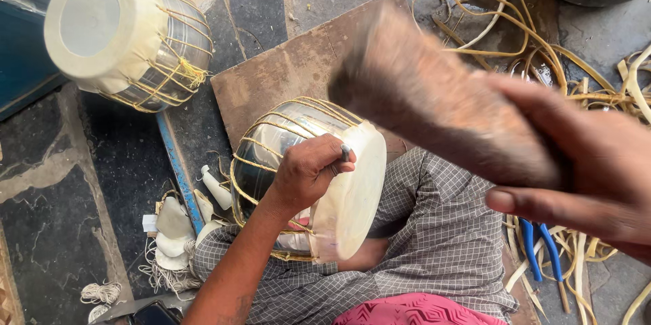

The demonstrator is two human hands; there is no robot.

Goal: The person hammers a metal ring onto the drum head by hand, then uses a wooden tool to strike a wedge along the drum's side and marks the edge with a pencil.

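A shiny metal drum (pixel 285 138) with a pale skin head (pixel 352 193) and yellow lacing lies on its side across my lap. My left hand (pixel 308 172) rests on the drum's body near the rim, fingers curled around a small dark tool at the skin's edge. My right hand (pixel 590 176) is raised close to the camera and grips a thick, rough brown block (pixel 441 101), blurred, held above the drum.
A second laced drum (pixel 125 33) stands at the upper left. A brown board (pixel 285 71) lies under the lap drum. Yellow strips (pixel 536 47) are strewn at right, with blue-handled pliers (pixel 539 247). White cord (pixel 102 292) and scraps lie at lower left.
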